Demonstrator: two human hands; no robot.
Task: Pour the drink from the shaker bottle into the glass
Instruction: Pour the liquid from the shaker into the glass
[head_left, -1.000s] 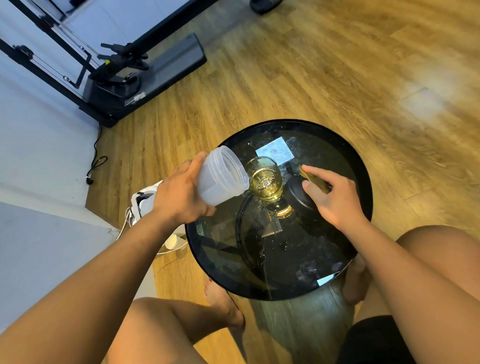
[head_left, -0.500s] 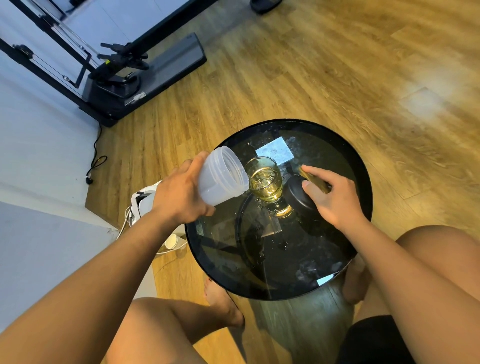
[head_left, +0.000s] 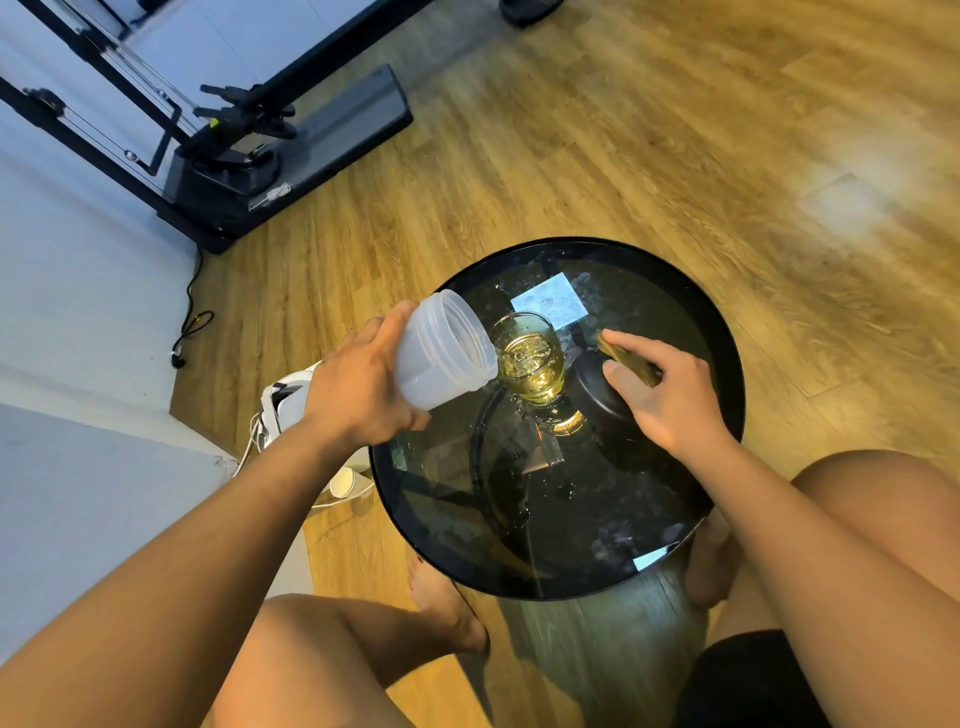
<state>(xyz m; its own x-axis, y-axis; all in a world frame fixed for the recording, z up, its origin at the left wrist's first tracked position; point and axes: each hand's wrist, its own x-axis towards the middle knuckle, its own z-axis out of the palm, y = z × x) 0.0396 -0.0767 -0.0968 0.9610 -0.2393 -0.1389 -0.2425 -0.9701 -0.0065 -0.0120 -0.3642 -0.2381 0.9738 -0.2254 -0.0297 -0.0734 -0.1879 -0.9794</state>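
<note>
The left hand (head_left: 363, 387) hides the base of the bottle (head_left: 441, 353) inside its grip; the right hand (head_left: 670, 400) covers half the lid (head_left: 595, 400) it grips.

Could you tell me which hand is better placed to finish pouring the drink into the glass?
The left hand. It grips the tilted shaker bottle, whose mouth is at the rim of the glass, while the right hand holds the black lid on the table beside the glass.

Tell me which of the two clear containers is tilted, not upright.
The frosted shaker bottle, held in the left hand, is tilted toward the glass; the glass stands upright on the table, holding yellow drink.
</note>
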